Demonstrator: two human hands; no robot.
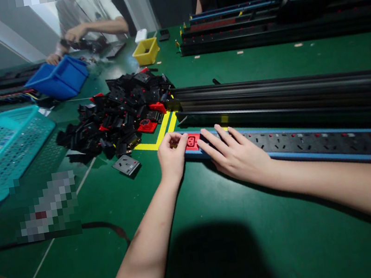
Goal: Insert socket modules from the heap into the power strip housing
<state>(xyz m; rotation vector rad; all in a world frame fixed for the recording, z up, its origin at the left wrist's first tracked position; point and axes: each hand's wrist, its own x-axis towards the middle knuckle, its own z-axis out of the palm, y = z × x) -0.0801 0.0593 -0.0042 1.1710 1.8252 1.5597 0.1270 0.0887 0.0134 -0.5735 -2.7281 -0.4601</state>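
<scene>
A long power strip (pixel 279 140) with blue edges and black socket modules lies across the green table. Near its left end sits a red socket module (pixel 192 142). My left hand (pixel 170 158) is closed at that end, fingers curled and thumb tip against the red module's left side; the fingertips are partly hidden. My right hand (pixel 235 152) lies flat over the strip just right of the red module, fingers spread, covering some sockets. A loose grey-black socket module (pixel 126 165) rests on the table to the left of my left hand.
Behind my hands lie a heap of black and red socket modules (pixel 120 104) and long black rails (pixel 269 90). A turquoise basket (pixel 5 134), a blue bin (pixel 59 76) and a yellow bin (pixel 146 51) stand farther left. Across the table a person (pixel 92 17) works.
</scene>
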